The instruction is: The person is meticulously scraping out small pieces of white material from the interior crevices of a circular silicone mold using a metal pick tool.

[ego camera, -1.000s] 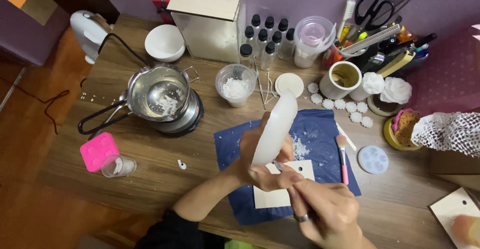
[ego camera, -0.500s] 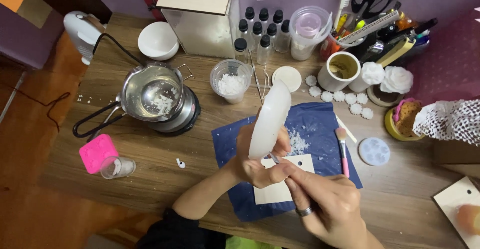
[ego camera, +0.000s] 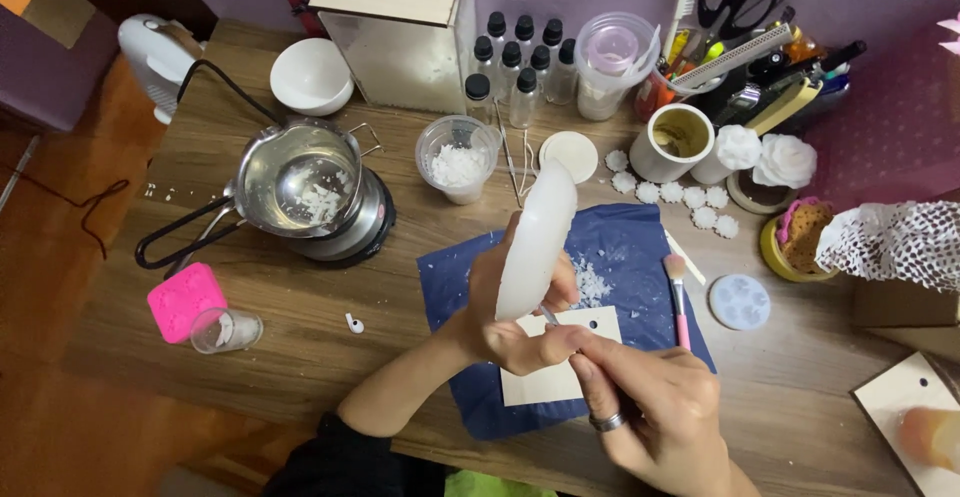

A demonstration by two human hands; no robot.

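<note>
White silicone mould, a long rounded piece, stands tilted on edge in the left hand, whose fingers close around its lower end above a small pale card on a dark blue mat. The right hand, a ring on one finger, pinches a thin metal tool whose tip meets the mould's lower edge just beside the left thumb. Both hands are therefore closed, each gripping its own thing.

By its look the mould is light, soft and flexible, likely a little slick with wax; it would bend if squeezed hard, so the firm grip low down near the worked edge seems the sensible hold, with the upper end left free. White flakes lie on the mat just beyond the hands.

To the right of the hands lies a pink-handled brush, and further right a round pale blue mould. Beyond the hands stands a clear cup of white flakes; further left, a metal pouring pot with wax shavings sits on a small heater. Well to the left of the hands are a pink mould and a small clear cup. Small white wax flowers lie beyond the brush on the table.
</note>
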